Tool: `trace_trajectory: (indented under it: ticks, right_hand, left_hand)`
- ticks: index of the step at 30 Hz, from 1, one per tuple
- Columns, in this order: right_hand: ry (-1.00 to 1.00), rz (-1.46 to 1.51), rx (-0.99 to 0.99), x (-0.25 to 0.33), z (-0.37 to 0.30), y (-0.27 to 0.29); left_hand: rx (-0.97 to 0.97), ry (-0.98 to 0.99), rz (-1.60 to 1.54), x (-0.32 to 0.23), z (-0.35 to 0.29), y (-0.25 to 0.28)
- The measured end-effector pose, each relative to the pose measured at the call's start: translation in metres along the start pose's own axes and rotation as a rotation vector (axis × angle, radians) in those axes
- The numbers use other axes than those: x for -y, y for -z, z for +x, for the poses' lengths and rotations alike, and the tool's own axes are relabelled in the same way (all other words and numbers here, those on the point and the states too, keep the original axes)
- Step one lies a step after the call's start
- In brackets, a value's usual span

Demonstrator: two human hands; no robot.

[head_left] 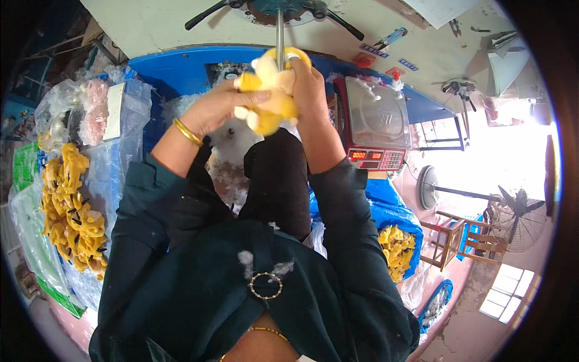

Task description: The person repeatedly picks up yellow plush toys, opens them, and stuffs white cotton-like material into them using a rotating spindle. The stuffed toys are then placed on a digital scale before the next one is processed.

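Both of my hands are closed around a yellow and cream plush toy [274,90] at the end of a metal tube [280,36]. The tube comes down from a machine [280,11] on the wall panel and reaches into or behind the toy's upper part; exactly where it enters is hidden. My left hand [224,104], with a gold bangle at the wrist, grips the toy's left side, thumb across its front. On the other side, my right hand [306,84] holds the upper right part, its fingers partly hidden by the toy.
Yellow plush pieces [72,208] lie heaped at the left, near green crates [25,166]. A red digital scale [375,158] stands at the right, above a blue bag [395,211] with more yellow pieces. White stuffing [232,151] lies below my hands. A fan [517,214] and wooden chair [443,241] are farther right.
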State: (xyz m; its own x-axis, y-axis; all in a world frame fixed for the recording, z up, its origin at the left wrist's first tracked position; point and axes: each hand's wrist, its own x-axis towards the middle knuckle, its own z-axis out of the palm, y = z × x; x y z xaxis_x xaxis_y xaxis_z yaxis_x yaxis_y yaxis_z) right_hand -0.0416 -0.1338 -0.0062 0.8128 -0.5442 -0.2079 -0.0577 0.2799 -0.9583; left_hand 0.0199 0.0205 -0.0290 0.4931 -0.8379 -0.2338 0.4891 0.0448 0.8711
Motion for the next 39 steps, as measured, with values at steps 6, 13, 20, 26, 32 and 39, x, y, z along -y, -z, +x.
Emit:
trace_trajectory:
  ticks: [6, 13, 20, 26, 32, 39]
  right_hand:
    - [-0.104, 0.088, 0.409, 0.014, 0.019, 0.014]
    - [-0.047, 0.024, 0.361, 0.008, 0.019, 0.017]
    - [0.272, -0.533, 0.605, 0.015, 0.071, 0.011]
    - [0.196, -0.013, 0.414, -0.01, 0.034, 0.02]
    - [0.272, -0.348, 0.558, 0.0, 0.091, 0.014]
    - [0.489, -0.114, 0.361, -0.01, 0.001, 0.017]
  left_hand:
    - [-0.035, 0.071, -0.441, -0.005, 0.008, -0.05]
    - [0.069, 0.168, -0.652, -0.007, 0.0, -0.044]
    - [0.138, 0.117, -0.63, -0.028, 0.037, -0.024]
    - [0.103, 0.1, -0.625, -0.009, 0.017, -0.035]
    - [0.209, 0.113, -0.602, -0.023, 0.061, -0.009]
    - [0.106, 0.162, -0.632, 0.0, 0.013, -0.035]
